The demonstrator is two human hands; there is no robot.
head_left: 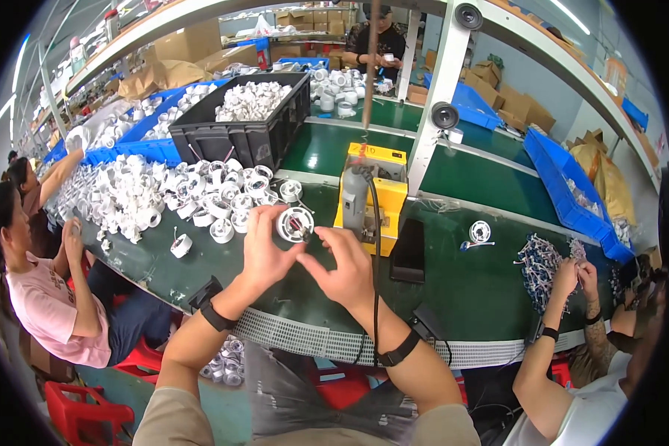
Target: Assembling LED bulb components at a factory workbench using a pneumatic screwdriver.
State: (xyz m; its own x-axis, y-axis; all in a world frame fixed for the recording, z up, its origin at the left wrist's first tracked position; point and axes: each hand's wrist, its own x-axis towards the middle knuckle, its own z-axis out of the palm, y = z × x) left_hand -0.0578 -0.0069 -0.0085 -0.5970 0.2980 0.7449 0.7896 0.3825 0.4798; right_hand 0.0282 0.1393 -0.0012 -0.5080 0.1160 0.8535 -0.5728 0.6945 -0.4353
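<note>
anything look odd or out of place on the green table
The black phone, perhaps: it lies right of the yellow machine and looks like a personal item among work parts. No clear damage stands out.

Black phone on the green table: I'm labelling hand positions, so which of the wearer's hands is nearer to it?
Right. The right hand is left of the black phone; the left hand is farther left, beyond the right hand.
</note>
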